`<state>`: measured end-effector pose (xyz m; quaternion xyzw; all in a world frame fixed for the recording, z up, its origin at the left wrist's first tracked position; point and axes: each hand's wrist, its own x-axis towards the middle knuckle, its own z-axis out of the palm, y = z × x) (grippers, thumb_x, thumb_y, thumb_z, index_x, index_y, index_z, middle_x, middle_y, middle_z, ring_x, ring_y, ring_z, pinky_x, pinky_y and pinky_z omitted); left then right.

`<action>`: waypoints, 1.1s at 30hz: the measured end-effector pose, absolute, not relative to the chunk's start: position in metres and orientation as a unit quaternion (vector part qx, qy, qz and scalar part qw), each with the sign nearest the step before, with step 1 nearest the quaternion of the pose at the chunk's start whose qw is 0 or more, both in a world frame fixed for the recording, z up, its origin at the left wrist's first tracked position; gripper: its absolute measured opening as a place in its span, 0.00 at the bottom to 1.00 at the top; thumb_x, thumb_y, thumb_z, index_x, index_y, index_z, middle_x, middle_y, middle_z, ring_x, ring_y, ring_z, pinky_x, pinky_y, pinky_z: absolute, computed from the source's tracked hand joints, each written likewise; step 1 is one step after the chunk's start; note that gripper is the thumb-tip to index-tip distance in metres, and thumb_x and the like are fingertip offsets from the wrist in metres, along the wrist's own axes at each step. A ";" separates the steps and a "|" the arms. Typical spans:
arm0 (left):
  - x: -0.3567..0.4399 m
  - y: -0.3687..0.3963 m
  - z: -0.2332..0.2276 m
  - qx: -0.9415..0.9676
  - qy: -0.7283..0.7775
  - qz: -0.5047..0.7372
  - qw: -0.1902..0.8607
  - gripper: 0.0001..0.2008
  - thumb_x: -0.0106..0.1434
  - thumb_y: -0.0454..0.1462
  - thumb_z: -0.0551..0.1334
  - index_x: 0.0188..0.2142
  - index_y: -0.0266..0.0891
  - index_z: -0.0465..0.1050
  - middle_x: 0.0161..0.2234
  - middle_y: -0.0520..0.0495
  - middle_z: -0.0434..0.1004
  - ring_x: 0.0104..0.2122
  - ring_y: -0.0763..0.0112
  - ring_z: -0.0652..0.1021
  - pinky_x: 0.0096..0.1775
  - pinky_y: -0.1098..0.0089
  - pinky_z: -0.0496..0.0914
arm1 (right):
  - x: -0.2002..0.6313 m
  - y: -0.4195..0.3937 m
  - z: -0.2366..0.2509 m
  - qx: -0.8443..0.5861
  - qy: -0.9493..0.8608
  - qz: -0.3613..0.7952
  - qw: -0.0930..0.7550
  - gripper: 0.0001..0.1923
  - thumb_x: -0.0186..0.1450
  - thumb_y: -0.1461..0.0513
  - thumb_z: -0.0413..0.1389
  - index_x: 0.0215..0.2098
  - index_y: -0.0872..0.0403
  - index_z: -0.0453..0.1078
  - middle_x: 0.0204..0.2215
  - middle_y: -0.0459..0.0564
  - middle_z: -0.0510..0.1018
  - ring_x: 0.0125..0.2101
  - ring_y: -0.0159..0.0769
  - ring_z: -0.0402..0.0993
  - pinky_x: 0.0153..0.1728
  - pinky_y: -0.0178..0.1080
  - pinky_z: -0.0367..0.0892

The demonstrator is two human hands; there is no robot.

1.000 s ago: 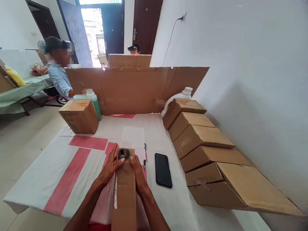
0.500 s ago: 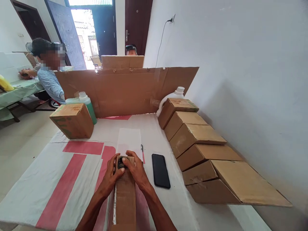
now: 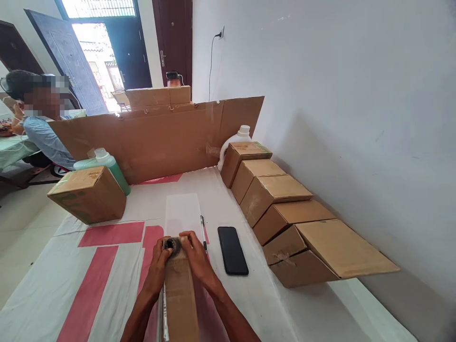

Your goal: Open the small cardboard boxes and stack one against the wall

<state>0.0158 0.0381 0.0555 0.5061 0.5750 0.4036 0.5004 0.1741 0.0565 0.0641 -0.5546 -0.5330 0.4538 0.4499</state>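
Note:
A long, narrow cardboard box (image 3: 180, 297) lies in front of me, pointing away. On its top at the far end is a dark round ring-shaped piece (image 3: 171, 245) with a black middle; I cannot tell if it is a loose ring or a hole's rim. My left hand (image 3: 159, 263) grips the box's far left corner, its thumb at the ring's lower edge. My right hand (image 3: 195, 256) is closed around the far right edge, thumb beside the ring. Beyond the hands lies a white sheet of paper (image 3: 182, 209), with a pen (image 3: 203, 232) at its right.
A black phone (image 3: 232, 250) lies right of the hands. Several cardboard boxes (image 3: 290, 187) line the table's right side, near a white jug (image 3: 239, 137). At left stand another box (image 3: 90, 197) and a green bottle (image 3: 116, 168). A cardboard panel (image 3: 156, 142) crosses the back; people sit beyond.
My view has turned, so the scene sits further left. My right thumb has moved off the dark ring to the box's right side, leaving more of the ring showing.

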 end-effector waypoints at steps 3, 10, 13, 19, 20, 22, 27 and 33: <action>0.013 0.038 0.053 0.491 0.577 0.376 0.533 0.27 0.67 0.53 0.57 0.62 0.48 0.64 0.64 0.43 0.67 0.67 0.49 0.63 0.66 0.51 0.58 | 0.199 0.068 0.049 -0.645 -0.501 0.396 0.420 0.19 0.71 0.44 0.48 0.43 0.50 0.67 0.41 0.55 0.80 0.46 0.49 0.77 0.49 0.48 0.68; 0.011 0.035 0.040 0.498 0.494 0.367 0.611 0.46 0.61 0.50 0.66 0.73 0.46 0.47 0.73 0.42 0.49 0.72 0.49 0.54 0.69 0.51 0.54 | 0.229 0.086 0.022 -0.712 -0.473 0.379 0.353 0.16 0.57 0.61 0.64 0.22 0.48 0.59 0.27 0.58 0.79 0.41 0.55 0.79 0.41 0.48 0.67; 0.012 0.034 0.036 0.490 0.467 0.378 0.632 0.47 0.61 0.48 0.65 0.73 0.46 0.44 0.73 0.42 0.52 0.71 0.47 0.55 0.68 0.50 0.55 | 0.234 0.090 0.028 -0.670 -0.473 0.427 0.381 0.18 0.58 0.53 0.62 0.20 0.48 0.59 0.18 0.49 0.74 0.29 0.45 0.77 0.30 0.40 0.66; 0.011 0.033 0.033 0.477 0.459 0.401 0.633 0.47 0.59 0.45 0.68 0.73 0.46 0.48 0.72 0.42 0.52 0.71 0.46 0.54 0.69 0.48 0.50 | 0.223 0.080 0.069 -0.519 -0.413 0.531 0.527 0.19 0.65 0.43 0.54 0.35 0.49 0.64 0.32 0.47 0.78 0.28 0.36 0.77 0.25 0.36 0.68; 0.012 0.033 0.032 0.477 0.461 0.404 0.630 0.47 0.59 0.45 0.68 0.73 0.46 0.48 0.72 0.42 0.52 0.71 0.46 0.54 0.69 0.48 0.50 | 0.215 0.075 0.075 -0.482 -0.401 0.557 0.544 0.18 0.64 0.45 0.57 0.35 0.49 0.66 0.32 0.46 0.78 0.28 0.35 0.77 0.25 0.35 0.68; 0.012 0.033 0.030 0.478 0.461 0.404 0.630 0.47 0.58 0.46 0.68 0.72 0.47 0.49 0.72 0.42 0.52 0.71 0.46 0.53 0.69 0.48 0.49 | 0.200 0.067 0.083 -0.426 -0.393 0.591 0.561 0.16 0.63 0.48 0.63 0.35 0.50 0.68 0.29 0.45 0.78 0.24 0.33 0.74 0.23 0.34 0.68; 0.013 0.034 0.029 0.470 0.456 0.414 0.632 0.48 0.58 0.45 0.69 0.72 0.46 0.49 0.71 0.42 0.52 0.71 0.45 0.51 0.69 0.47 0.47 | 0.183 0.058 0.085 -0.430 -0.472 0.562 0.526 0.14 0.66 0.51 0.61 0.34 0.52 0.69 0.19 0.41 0.74 0.17 0.27 0.64 0.20 0.31 0.62; 0.012 0.032 0.029 0.464 0.447 0.417 0.641 0.46 0.59 0.46 0.68 0.72 0.47 0.49 0.71 0.42 0.56 0.70 0.44 0.56 0.69 0.48 0.49 | 0.200 0.071 0.089 -0.521 -0.492 0.489 0.497 0.13 0.66 0.52 0.57 0.30 0.50 0.65 0.16 0.39 0.72 0.14 0.27 0.62 0.17 0.32 0.58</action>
